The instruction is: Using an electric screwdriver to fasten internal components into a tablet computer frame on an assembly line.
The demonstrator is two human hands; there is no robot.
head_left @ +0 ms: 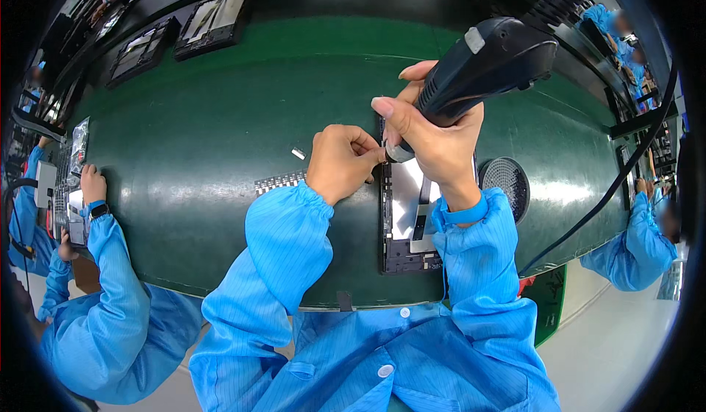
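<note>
My right hand (441, 136) is wrapped round a black corded tool that looks like a heat gun (485, 66), its round tip pointing down. Below the tip lies a flat, opened device frame (397, 254), black with a silver plate inside, partly covered by my right hand and sleeve. At the frame's upper left edge, right by the tip, my left hand (338, 162) has its thumb and fingers pinched together. What they hold, if anything, is too small to make out. Left of that hand are a strip of small silver pieces (278, 183) and one small white piece (298, 153).
A round black mesh dish (506, 184) stands right of the frame on the green table (220, 118). A black cable (603, 206) runs along the right. Two similar frames (213, 19) lie at the far left. A co-worker's hand (93, 184) is at the left end.
</note>
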